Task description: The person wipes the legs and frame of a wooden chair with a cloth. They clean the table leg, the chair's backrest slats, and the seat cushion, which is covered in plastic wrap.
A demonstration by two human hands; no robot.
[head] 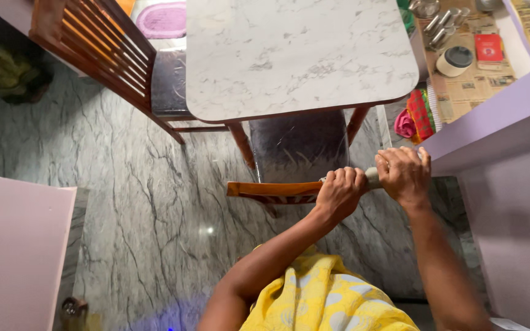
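Above grey veined floor (142,202), hands (372,187) gripping smooth cylindrical handle (372,178) — wooden chair (271,190) below

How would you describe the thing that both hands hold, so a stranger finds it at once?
Start at the white marble table. Before it stands a chair with a dark seat. Above its wooden backrest, the left hand and right hand grip a pale grey handle, the only slim rod there.

The tabletop (302,55) looks like smooth white marble-patterned laminate. The chair back (274,190) is polished wood, its seat (299,147) glossy dark upholstery. The floor (142,202) is shiny veined grey stone.
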